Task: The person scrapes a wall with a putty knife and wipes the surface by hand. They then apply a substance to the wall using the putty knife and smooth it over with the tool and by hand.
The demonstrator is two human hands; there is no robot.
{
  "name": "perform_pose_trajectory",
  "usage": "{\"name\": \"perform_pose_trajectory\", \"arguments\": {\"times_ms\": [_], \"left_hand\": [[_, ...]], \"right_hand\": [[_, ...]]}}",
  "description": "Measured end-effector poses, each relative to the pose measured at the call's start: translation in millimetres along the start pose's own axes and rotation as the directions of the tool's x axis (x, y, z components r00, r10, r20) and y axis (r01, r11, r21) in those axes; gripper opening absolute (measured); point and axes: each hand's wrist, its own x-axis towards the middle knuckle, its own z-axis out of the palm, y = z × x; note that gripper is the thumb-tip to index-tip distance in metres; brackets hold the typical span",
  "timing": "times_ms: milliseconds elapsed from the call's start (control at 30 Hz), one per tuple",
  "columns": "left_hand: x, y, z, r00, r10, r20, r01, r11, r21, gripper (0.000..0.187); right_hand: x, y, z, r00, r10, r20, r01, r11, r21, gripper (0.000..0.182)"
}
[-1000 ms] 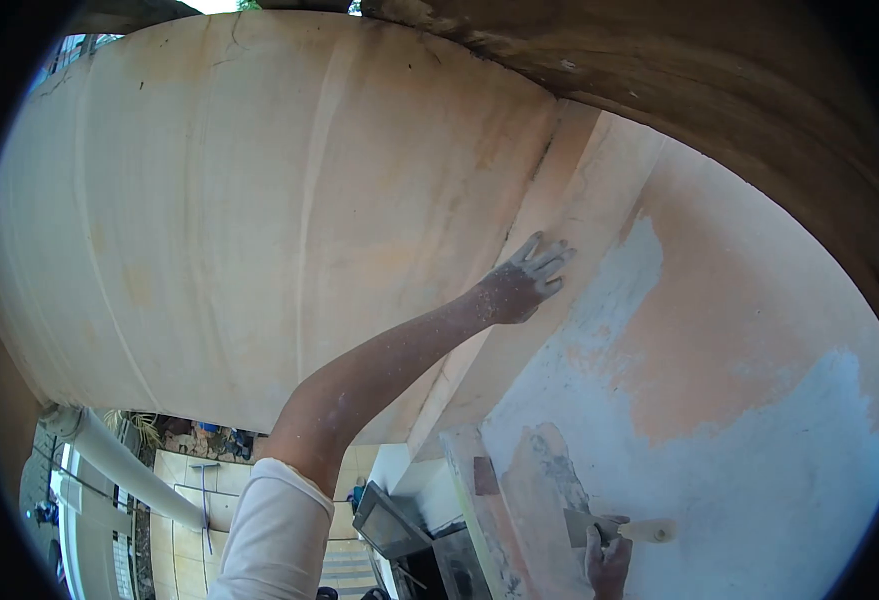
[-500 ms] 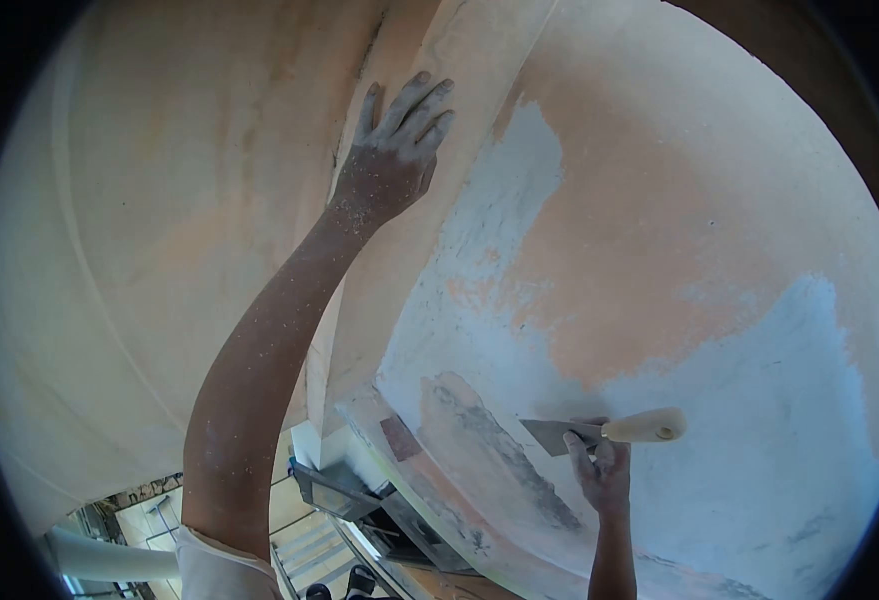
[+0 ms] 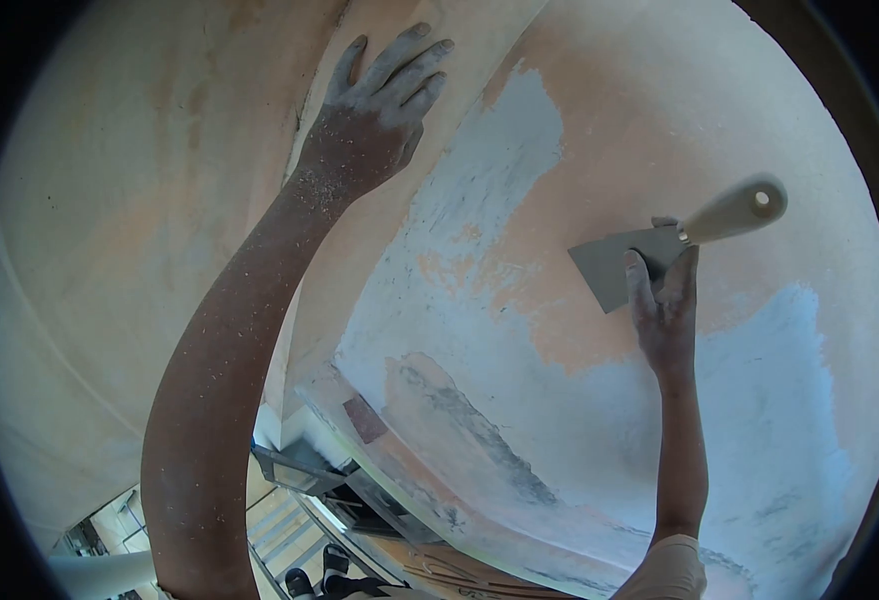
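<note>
My left hand (image 3: 384,95) rests on a pale beam edge (image 3: 459,70) at the top, its fingers spread and dusted with white powder. On the right, my right hand (image 3: 664,305) grips a putty knife (image 3: 614,262) where the blade meets the handle. Its light handle points up and right, and the flat metal blade points left. Behind the blade is a bare peach-coloured patch of wall (image 3: 599,180). White filler (image 3: 599,430) coats the wall below and to the left of that patch.
A smooth beige surface (image 3: 139,250) fills the left side. Far below are metal steps (image 3: 284,540), my feet in dark sandals (image 3: 334,560) and a dark-framed box-like thing (image 3: 379,510). A dark rough strip (image 3: 479,430) runs along the lower wall.
My right hand has lifted the putty knife up and to the right, from the white filler to over the peach patch. My left hand stays spread on the beam, higher in view.
</note>
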Motion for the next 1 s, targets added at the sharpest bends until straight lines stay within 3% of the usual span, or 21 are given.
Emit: {"name": "perform_pose_trajectory", "arguments": {"times_ms": [233,367,433,533,633,733,867,1000], "left_hand": [[1,0,1,1.0,0.009,-0.007,-0.009,1.0,0.02,0.031],[6,0,-17,0.989,0.056,0.14,-0.048,0.997,-0.061,0.036],[6,-1,-17,0.99,0.051,0.131,-0.04,0.995,-0.087,0.039],[5,-1,-15,0.991,0.049,0.125,-0.035,0.993,-0.111,0.04],[5,-3,-14,0.992,0.047,0.119,-0.032,0.992,-0.119,0.039],[3,-2,-13,0.99,0.045,0.131,-0.032,0.994,-0.104,0.04],[-1,0,-1,1.0,0.001,-0.024,-0.002,0.999,-0.032,0.024],[-2,0,-2,0.999,0.0,-0.033,-0.001,0.999,-0.037,0.018]], "right_hand": [[30,-19,14,0.979,-0.002,0.205,0.002,1.0,0.001,0.044],[39,-13,32,0.996,-0.081,0.03,0.08,0.997,0.01,0.042],[39,-2,43,0.989,-0.135,-0.064,0.139,0.989,0.057,0.041],[38,2,54,0.976,-0.2,-0.089,0.2,0.98,-0.018,0.041],[42,-8,44,0.985,-0.17,-0.01,0.17,0.985,0.037,0.037],[47,-9,32,0.994,0.031,0.103,-0.029,0.999,-0.028,0.031],[53,-6,27,0.999,-0.045,0.015,0.045,0.999,-0.02,0.028],[55,-3,26,0.997,-0.054,-0.063,0.059,0.996,0.073,0.032]]}}
